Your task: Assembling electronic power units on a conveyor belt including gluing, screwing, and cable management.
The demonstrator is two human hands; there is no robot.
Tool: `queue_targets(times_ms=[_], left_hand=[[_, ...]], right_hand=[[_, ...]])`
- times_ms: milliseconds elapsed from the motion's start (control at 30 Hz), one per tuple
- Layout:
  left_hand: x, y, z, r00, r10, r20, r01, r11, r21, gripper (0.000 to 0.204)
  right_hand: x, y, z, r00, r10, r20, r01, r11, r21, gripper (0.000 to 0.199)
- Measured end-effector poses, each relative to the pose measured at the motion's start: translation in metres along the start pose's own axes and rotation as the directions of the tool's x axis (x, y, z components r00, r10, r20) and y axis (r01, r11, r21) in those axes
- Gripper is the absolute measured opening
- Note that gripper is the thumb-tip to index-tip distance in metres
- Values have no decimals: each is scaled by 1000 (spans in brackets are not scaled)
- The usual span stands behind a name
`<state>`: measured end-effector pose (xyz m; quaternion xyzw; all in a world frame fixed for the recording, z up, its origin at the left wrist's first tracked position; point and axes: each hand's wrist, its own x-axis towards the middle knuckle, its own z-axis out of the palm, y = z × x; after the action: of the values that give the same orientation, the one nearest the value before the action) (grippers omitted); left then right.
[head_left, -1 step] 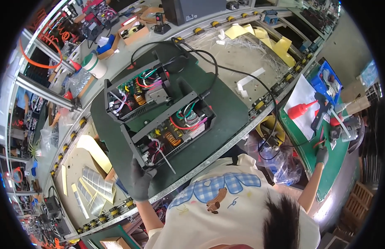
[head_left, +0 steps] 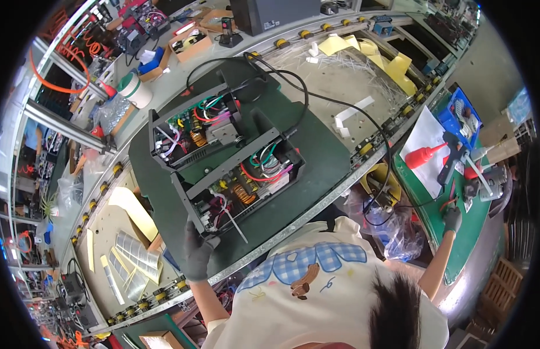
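Two open black metal casings with circuit boards, copper coils and coloured wires lie side by side on a dark green board (head_left: 322, 154). At the near casing (head_left: 246, 186), my grey-gloved left hand (head_left: 198, 254) grips the lower left corner, thumb and fingers on either side of it. A thin white strip (head_left: 236, 225) sticks out from that corner. The far casing (head_left: 197, 128) stands just behind. My right hand, gloved too (head_left: 452, 218), reaches out to the green side table (head_left: 456, 259), its fingers closed at a red-handled tool (head_left: 448, 203), mostly hidden.
Black cable (head_left: 345, 103) loops from the casings toward the side table. On that table are a red bottle (head_left: 421, 156), a black power tool (head_left: 450, 160) and a blue bin (head_left: 459, 116). Yellow rollers edge the bench; yellow sheets (head_left: 130, 209) lie left. A white cup (head_left: 134, 90) stands behind.
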<state>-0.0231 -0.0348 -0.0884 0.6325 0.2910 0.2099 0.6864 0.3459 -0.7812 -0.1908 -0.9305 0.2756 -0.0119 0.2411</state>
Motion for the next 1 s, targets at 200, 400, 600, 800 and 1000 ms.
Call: queue_targets(times_ms=[200, 400, 600, 800, 1000], left_hand=[[-1, 6, -14, 990, -100, 96, 98, 995, 29, 79], [6, 50, -6, 918, 66, -392, 67, 946, 319, 40], [41, 125, 49, 777, 481, -405, -350, 866, 357, 35], [90, 185, 150, 849, 323, 418, -389, 918, 82, 75], [97, 236, 141, 839, 543, 12, -537, 833, -137, 37]], right_hand=[[-27, -45, 8, 978, -177, -106, 139, 946, -293, 44], [-7, 48, -17, 790, -613, -18, 453, 604, -656, 16], [-214, -157, -132, 942, -334, 33, 304, 890, 339, 22], [-308, -371, -69, 283, -901, -328, 832, 61, 552, 30], [-414, -535, -12, -416, -789, -452, 692, -597, 405, 42]])
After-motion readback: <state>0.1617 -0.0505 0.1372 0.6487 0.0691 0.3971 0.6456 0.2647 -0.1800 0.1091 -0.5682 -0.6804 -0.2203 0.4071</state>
